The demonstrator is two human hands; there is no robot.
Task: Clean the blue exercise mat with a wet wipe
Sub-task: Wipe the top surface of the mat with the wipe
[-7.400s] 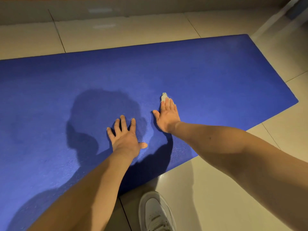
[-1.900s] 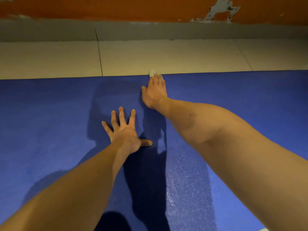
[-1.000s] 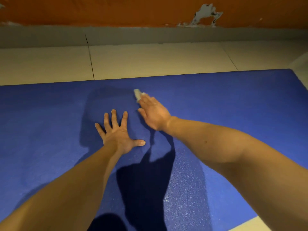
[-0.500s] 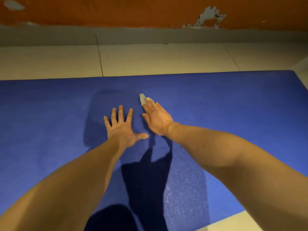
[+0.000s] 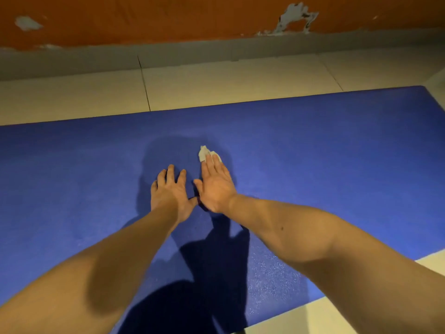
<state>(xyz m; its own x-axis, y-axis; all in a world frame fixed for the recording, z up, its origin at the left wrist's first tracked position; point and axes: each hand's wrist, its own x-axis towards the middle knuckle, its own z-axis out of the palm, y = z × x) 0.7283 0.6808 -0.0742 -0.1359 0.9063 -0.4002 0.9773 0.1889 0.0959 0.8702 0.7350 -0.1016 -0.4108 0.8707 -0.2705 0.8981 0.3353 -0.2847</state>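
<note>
Wiping is the step now: the right hand (image 5: 216,186) lies flat, fingers straight, pressing the wet wipe (image 5: 206,153) onto the middle of the blue mat (image 5: 337,165). Beside it, the left hand (image 5: 169,192) rests open on the mat. Next, I think, comes sliding the wipe over a dry part.

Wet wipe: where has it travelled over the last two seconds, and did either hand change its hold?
The right hand drew the wet wipe back from the far edge of the blue mat toward the person, ending close beside the left hand. Nothing was taken up or let go. Unchanged: the wet wipe stays pressed under the right hand's flat fingers, and the left hand stays braced on the blue mat.
</note>
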